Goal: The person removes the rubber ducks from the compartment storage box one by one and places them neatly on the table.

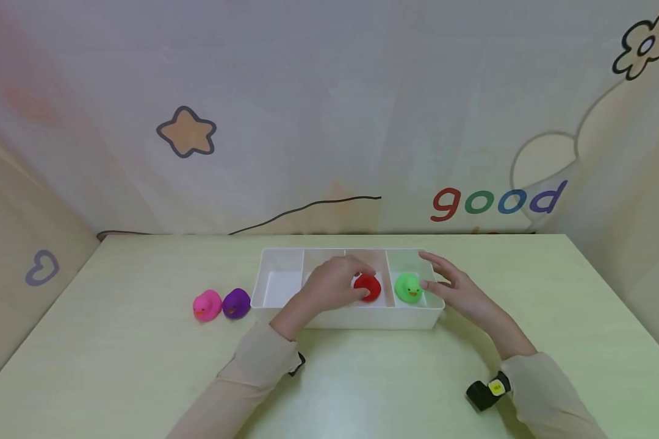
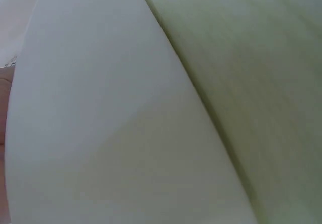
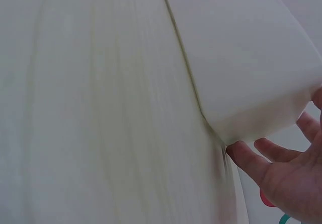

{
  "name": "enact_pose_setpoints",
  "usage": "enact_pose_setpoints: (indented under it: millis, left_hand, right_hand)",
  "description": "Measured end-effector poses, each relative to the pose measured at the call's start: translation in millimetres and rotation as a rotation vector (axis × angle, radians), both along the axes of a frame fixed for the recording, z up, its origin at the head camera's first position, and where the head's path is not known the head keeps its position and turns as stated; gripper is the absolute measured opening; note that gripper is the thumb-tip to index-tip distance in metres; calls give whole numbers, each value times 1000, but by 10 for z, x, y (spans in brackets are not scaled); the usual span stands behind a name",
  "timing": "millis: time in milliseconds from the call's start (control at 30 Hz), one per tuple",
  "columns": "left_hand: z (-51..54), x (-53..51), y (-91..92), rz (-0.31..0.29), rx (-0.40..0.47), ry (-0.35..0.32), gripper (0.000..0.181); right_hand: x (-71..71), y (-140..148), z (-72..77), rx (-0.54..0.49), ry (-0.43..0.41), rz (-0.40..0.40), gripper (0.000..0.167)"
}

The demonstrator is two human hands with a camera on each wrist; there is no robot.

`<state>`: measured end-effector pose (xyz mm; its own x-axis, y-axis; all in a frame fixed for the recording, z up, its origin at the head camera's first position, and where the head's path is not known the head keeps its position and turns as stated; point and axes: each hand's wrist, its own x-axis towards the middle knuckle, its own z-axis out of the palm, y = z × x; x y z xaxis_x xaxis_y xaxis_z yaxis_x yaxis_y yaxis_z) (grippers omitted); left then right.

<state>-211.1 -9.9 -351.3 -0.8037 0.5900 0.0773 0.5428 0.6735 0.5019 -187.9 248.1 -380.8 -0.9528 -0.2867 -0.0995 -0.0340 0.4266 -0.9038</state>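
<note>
My left hand (image 1: 335, 281) reaches over the front wall of a white divided box (image 1: 373, 318). Its thumb and fingers pinch a red rubber duck (image 1: 368, 288), partly covered by them, at the compartment second from the right. A green rubber duck (image 1: 409, 288) sits in the rightmost compartment. My right hand (image 1: 464, 299), fingers spread and loosely bent, is at the box's right end. In the right wrist view, that hand (image 3: 289, 176) has its fingertips at the end wall (image 3: 266, 121). The left wrist view mostly shows the box's front wall (image 2: 100, 108).
Left of the box, a pink rubber duck (image 1: 207, 305) and a purple rubber duck (image 1: 236, 303) stand side by side on the pale table (image 1: 115, 366). A printed cloth backdrop (image 1: 307, 122) rises behind the table. Black wrist cameras (image 1: 480, 395) are strapped on.
</note>
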Motion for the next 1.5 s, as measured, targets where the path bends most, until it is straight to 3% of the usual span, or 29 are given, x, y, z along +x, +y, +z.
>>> enact_pose_setpoints:
  millis: [200,500,767,1133,1500]
  left_hand:
    - [-16,4,97,2,-113,79,25]
    - [-30,-26,176,14,-179,185,15]
    - [-36,-41,164,17,-179,162,17]
    - [56,-24,25,7,-14,97,22]
    - [230,37,-272,-2,261,12,28]
  right_hand:
    - [-4,0,-7,-8,1,3,63]
    - [-5,16,-5,-18,0,3,62]
    - [-8,-6,-3,-3,-3,4,63]
    - [11,19,12,23,-10,-7,64]
    - [-5,23,-11,17,-10,0,65]
